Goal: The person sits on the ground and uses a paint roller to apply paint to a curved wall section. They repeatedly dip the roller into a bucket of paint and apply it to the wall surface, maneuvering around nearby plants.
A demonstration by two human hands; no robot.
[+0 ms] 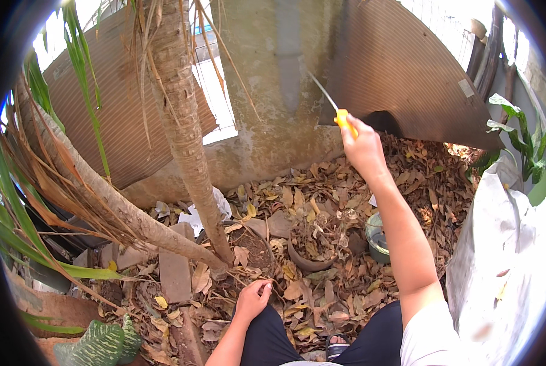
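My right hand (363,146) is raised and stretched out in front of the mossy wall. Its fingers wrap round the yellow handle of a knife (344,119), whose long, thin, pale blade points up and to the left. My left hand (254,300) is low, by my left knee, with the thumb and curled fingers pressed together. What lies in that pinch, if anything, is too small to make out. Just beyond it, a slender trunk (187,134) rises from a round pot (258,250) holding soil and dry leaves.
Dry leaves (346,299) cover the ground. A second trunk (102,177) leans in from the left. Brown corrugated sheets (401,73) flank the wall (267,79). A broken pot (309,262) and a green-rimmed container (377,235) stand ahead; a white sheet (499,262) drapes at right.
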